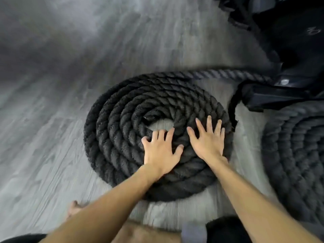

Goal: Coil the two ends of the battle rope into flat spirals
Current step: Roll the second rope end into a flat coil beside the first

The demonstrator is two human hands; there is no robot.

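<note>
- While you crouch over it, the near spiral of thick black twisted rope lies flat on the grey wood-grain floor, wound in about five rounded turns around a small bare gap at its middle.
- Your left hand rests palm down on the spiral's near inner turns, fingers spread and gripping nothing.
- Your right hand lies flat just beside it on the spiral's right side, fingers fanned wide.
- From the spiral's far edge, the free rope runs straight off to the right toward dark gym equipment.
- A second coil sits right of the spiral, apart from it; motion blur softens it, so it only seems equally flat.
- A black strap hangs between them.
</note>
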